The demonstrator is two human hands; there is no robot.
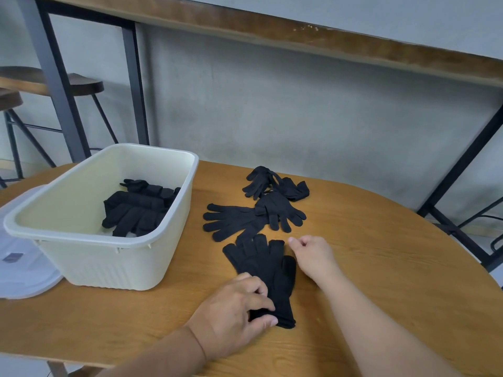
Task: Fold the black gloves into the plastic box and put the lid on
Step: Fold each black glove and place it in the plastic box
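Note:
A cream plastic box point(81, 232) stands at the table's left with folded black gloves point(136, 208) inside. A flat pair of black gloves point(261, 265) lies in front of me, fingers pointing away. My left hand point(234, 308) pinches its cuff end between thumb and fingers. My right hand point(313, 254) hovers just right of the glove fingers, loosely curled and holding nothing. Several more black gloves point(253, 216) lie spread behind, and a bunched pair point(277, 183) lies farther back. The translucent lid point(19, 268) lies flat to the left of the box, partly under it.
The wooden table point(381, 281) has a rounded right end and a front edge close to me. A grey wall stands behind it. Stools point(81, 85) and dark metal frame legs stand at the left, another frame leg at the right.

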